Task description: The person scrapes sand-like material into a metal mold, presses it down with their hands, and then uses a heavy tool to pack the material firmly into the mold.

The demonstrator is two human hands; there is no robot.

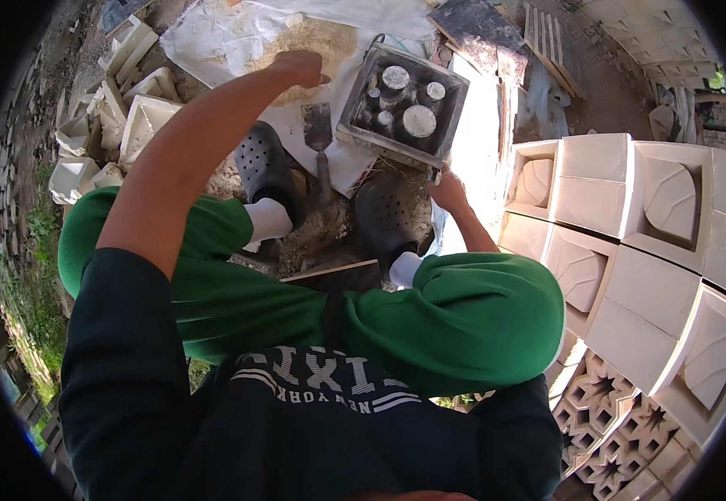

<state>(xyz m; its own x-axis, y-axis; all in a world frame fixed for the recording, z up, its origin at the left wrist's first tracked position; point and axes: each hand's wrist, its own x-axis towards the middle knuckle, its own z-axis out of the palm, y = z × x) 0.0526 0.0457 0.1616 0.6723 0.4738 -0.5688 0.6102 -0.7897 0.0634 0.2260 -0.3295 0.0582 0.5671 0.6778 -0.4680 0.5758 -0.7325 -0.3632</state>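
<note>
My left hand [299, 68] is over a patch of tan sand [330, 42] on a white sheet, its fingers curled in; what they hold, if anything, is hidden. Right of it sits a square grey metal mould [355, 117] with several round posts inside, their tops dusted pale. At the mould's near right corner my right hand [446, 190] is closed round what looks like its small handle. A trowel [316, 125] lies between my feet and the mould, its blade pointing away from me.
Pale cast blocks [605, 175] with recessed faces stand stacked at right, above star-patterned blocks [601, 401]. Broken pale block pieces [142, 125] are heaped at left. A dark board [476, 29] and wooden slats [549, 46] lie at the back. My dark clogs [269, 171] flank the trowel handle.
</note>
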